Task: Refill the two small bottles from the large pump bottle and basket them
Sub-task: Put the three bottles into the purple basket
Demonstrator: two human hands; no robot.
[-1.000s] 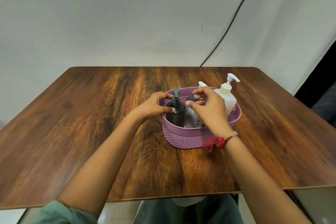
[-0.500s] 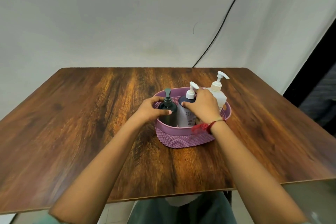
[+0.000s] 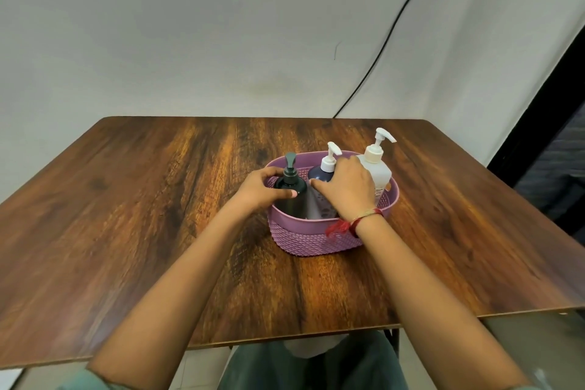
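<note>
A purple woven basket (image 3: 311, 239) stands on the wooden table (image 3: 142, 215), right of centre. Three pump bottles stand upright inside it. The dark green bottle (image 3: 292, 199) is at the left, and my left hand (image 3: 261, 190) grips its shoulder. The middle bottle is dark purple (image 3: 318, 174) with a white pump; my right hand (image 3: 346, 188) curls over and around it. At the right end stands the larger white pump bottle (image 3: 376, 169), just beyond my right hand's knuckles.
A black cable (image 3: 392, 25) runs down the white wall behind the table. The table's near edge lies just above my lap. A dark opening shows past the table's right side.
My right hand has settled lower onto the purple bottle, uncovering its white pump. My left hand stays on the green bottle. The head view has shifted slightly.
</note>
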